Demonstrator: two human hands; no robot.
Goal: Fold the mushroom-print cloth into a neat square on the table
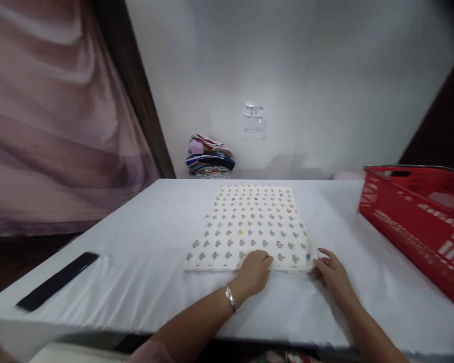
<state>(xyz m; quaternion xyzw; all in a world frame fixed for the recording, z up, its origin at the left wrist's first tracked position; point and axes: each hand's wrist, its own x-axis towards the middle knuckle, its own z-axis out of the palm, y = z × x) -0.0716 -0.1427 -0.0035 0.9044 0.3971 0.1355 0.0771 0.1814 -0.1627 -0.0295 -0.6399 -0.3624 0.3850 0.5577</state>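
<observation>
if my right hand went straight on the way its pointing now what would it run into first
The patterned cloth. Your right hand points forward and left, its fingertips already at the cloth's near right corner. Whether it would push into the cloth or slide over it is unclear.

Two hands (pixel 254 269), one patterned cloth (pixel 249 222), one red basket (pixel 412 227), two wall papers (pixel 254 121)

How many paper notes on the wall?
2: upper note and lower note, one above the other on the wall, up and right of the folded stack.
</observation>
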